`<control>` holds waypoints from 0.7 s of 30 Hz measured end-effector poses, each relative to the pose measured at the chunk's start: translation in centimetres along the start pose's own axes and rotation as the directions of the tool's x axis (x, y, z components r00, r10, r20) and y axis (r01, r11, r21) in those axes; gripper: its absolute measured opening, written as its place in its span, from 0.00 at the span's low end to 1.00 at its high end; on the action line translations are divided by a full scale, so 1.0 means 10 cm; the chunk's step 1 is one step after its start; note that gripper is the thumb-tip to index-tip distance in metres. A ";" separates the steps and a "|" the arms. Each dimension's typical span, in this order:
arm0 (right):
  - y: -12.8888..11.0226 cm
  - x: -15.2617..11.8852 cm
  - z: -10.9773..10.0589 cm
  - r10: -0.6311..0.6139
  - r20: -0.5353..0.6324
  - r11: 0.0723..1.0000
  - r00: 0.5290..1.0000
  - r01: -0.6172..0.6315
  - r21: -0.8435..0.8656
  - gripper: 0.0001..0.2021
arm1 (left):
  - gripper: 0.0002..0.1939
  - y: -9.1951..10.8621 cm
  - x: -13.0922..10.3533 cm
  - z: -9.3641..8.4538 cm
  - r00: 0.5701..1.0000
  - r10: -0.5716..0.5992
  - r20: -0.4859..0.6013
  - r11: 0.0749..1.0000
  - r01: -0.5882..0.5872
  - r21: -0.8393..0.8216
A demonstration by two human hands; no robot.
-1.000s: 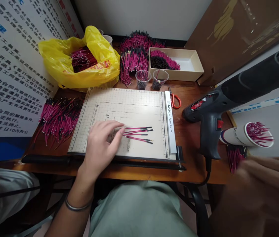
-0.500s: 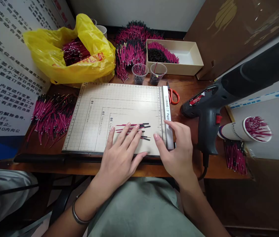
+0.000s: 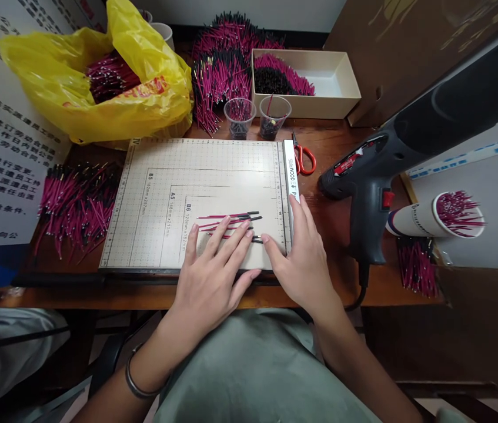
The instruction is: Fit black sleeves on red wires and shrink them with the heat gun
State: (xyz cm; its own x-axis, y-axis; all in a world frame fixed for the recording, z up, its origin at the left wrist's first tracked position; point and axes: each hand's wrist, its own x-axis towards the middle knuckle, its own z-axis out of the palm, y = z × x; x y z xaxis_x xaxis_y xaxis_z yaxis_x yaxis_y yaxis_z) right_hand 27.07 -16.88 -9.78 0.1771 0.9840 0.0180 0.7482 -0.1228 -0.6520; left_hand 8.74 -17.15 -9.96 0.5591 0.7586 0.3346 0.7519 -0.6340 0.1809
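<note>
Near centre: wires (image 3: 235, 215), likely light, bendy; pinch black ends (image 3: 254, 212).
Left hand (image 3: 209, 270): splayed over wires.
Right hand (image 3: 304, 258): half-open, empty.

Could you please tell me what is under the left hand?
Pink wires with black ends lie partly under the left hand, on the paper cutter; some ends show past it. Whatever the hand itself covers cannot be seen.

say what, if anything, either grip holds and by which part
Nothing looks held: the left grip lies spread over thin magenta wires with black ends; the right grip, open, at the white strip of the rectangular cream paper cutter.
</note>
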 end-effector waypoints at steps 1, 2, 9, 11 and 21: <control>0.00 0.00 0.00 -0.002 -0.002 1.000 1.000 0.002 -0.002 0.37 | 0.26 0.01 0.00 0.01 1.000 -0.002 -0.001 1.000 0.002 -0.009; 0.00 0.00 0.00 -0.003 0.001 1.000 1.000 0.003 -0.004 0.36 | 0.27 0.01 0.00 0.01 1.000 -0.003 -0.002 1.000 0.003 -0.017; -0.02 0.00 -0.05 0.038 0.046 0.995 0.998 -0.042 0.087 0.32 | 0.27 0.01 0.02 -0.01 1.000 -0.025 0.014 0.999 0.025 -0.023; -0.02 0.00 -0.04 0.042 0.038 0.994 0.998 -0.045 0.100 0.32 | 0.28 -0.01 0.02 -0.02 0.999 -0.048 -0.002 0.999 0.048 -0.020; -0.02 0.00 -0.03 0.026 0.014 0.997 1.000 -0.027 0.076 0.33 | 0.29 -0.06 0.07 -0.03 0.998 -0.065 -0.007 0.998 0.065 -0.005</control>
State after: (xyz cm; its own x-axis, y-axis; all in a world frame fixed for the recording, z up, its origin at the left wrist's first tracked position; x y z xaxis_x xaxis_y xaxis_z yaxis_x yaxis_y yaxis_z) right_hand 27.05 -16.90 -9.44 0.1880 0.9821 -0.0095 0.6922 -0.1393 -0.7081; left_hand 8.63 -16.28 -9.57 0.5064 0.7971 0.3290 0.7848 -0.5841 0.2071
